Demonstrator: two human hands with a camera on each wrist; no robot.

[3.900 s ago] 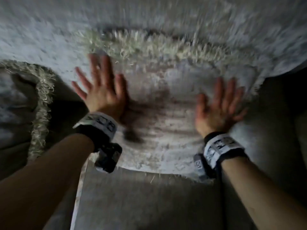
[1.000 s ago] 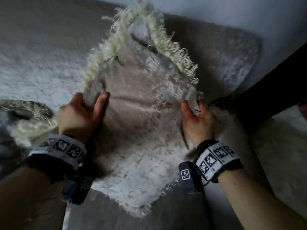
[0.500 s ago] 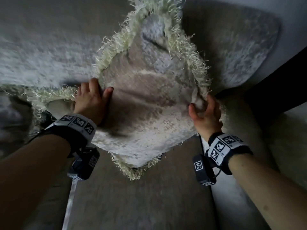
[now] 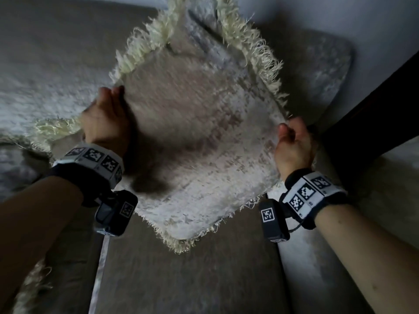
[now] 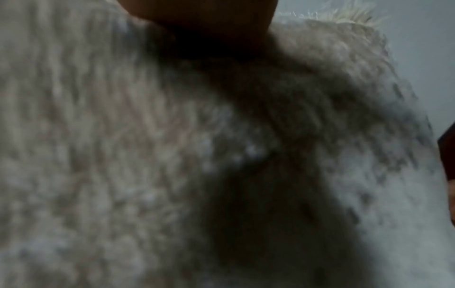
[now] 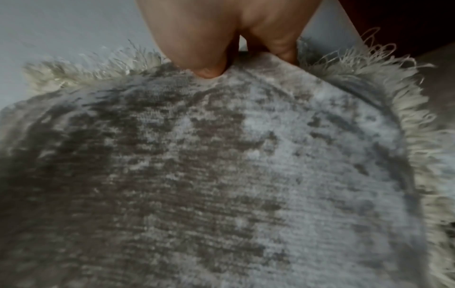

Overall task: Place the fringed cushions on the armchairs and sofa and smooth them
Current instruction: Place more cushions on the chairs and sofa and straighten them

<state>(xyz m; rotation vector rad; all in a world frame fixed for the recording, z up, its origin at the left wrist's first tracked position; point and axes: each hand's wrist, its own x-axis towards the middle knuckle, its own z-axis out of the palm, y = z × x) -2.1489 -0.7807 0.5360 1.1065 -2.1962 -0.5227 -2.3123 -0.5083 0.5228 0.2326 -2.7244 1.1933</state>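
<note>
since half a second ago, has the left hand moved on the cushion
Yes. The left hand has slid from the cushion face out to its left corner, away from the right hand, and now grips the edge there.

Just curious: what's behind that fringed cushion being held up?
Behind the fringed cushion stands the sofa back cushion, with wall above. The cushion and both hands hide what lies directly behind.

Your cushion (image 4: 204, 137) is cloth: short velvety pile, mottled grey-beige with a soft sheen, a fine ribbed weave showing close up. Its fringe (image 4: 256, 48) is cream yarn, shaggy and frayed, matt. The seat (image 4: 192, 279) under it is matt taupe fabric, smooth. Your wristbands (image 4: 310, 193) are dark cloth with smooth white printed marker panels.
</note>
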